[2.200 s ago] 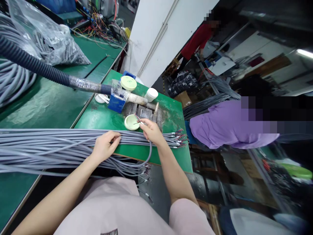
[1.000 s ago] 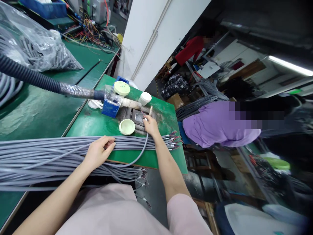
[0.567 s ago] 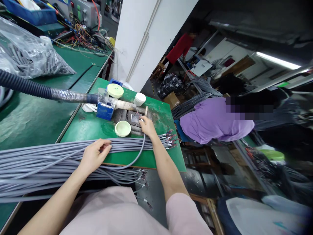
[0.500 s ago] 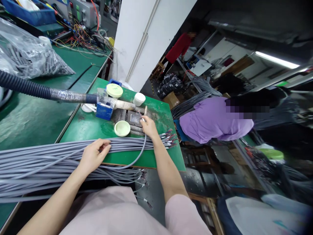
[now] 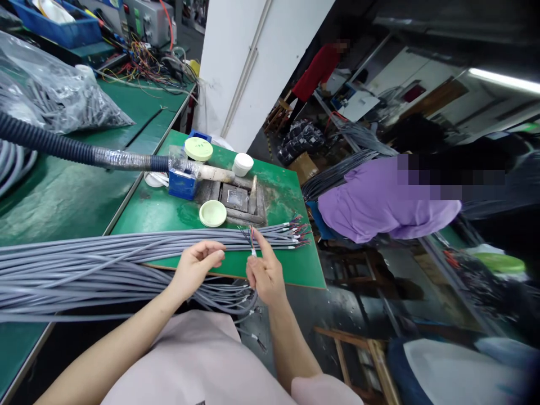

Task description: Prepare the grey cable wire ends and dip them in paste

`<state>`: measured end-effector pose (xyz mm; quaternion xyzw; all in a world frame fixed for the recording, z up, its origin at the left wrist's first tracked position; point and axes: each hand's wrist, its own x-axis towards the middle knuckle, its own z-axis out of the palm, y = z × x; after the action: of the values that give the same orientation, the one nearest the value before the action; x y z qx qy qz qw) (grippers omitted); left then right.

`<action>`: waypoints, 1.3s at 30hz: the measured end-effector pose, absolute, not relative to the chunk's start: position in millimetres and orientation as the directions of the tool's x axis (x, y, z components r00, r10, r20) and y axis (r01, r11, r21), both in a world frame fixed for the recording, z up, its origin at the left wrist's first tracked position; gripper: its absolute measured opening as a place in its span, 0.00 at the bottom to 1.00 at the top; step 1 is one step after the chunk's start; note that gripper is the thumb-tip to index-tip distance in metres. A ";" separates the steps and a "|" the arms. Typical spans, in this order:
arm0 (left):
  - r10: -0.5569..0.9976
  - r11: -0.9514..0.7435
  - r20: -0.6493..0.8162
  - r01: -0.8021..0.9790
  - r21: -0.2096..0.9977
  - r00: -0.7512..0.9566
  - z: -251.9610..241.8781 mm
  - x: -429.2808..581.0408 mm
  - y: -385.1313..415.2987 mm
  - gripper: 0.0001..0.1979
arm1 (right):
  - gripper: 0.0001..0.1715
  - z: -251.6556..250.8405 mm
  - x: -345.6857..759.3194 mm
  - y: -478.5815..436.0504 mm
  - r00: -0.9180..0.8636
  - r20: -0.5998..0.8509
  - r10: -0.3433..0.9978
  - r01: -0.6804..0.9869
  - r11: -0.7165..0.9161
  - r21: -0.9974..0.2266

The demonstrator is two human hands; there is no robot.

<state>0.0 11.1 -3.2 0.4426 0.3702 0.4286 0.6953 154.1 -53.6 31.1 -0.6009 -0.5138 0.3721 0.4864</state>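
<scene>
Hands drawn back, grey cables just beyond

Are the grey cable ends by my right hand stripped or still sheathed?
Stripped: thin coloured wires fan out of the grey cable ends just above your right hand.

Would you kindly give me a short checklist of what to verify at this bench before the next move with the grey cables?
1. Left hand: open, nothing visibly held: ok.
2. Right hand: whether it touches the coloured wire ends: cannot tell; its raised index finger is right beside them.
3. Grey cable bundle: lying along the green bench: ok.
4. Loose cable loops: drooping below the bench's front edge: not ok.
5. Pale green dish and metal fixture: standing apart from the cables: ok.
</scene>
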 end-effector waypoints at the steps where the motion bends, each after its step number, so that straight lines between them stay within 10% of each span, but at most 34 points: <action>1: 0.922 0.236 -0.120 -0.289 0.928 0.369 0.6 4.9 7.7 0.11 | 0.33 29.9 153.0 -56.7 0.197 0.050 0.979 0.251 -0.001 -0.968; 15: 0.880 0.196 -0.015 -0.336 0.921 0.474 10.2 25.2 1.8 0.16 | 0.37 21.4 148.4 -61.5 0.087 0.055 0.995 0.406 0.015 -0.914; 23: 0.858 0.197 -0.049 -0.238 0.951 0.511 -0.6 19.3 10.0 0.11 | 0.38 38.0 148.6 -56.7 -0.006 0.085 0.996 0.750 0.061 -0.658; 32: 0.875 0.021 0.072 -0.186 0.982 0.479 -3.2 25.4 5.7 0.12 | 0.14 57.8 150.3 -31.8 -0.141 0.438 0.888 0.917 0.284 -0.280; 39: 0.918 -0.198 0.213 -0.078 0.977 0.334 1.7 18.4 6.8 0.20 | 0.15 60.0 133.8 -19.9 -0.132 0.465 0.876 0.861 0.334 -0.385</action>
<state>18.4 6.8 1.7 0.6179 0.3398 0.4662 0.5342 133.8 -19.9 60.0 -0.5771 -0.7521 0.0118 0.3181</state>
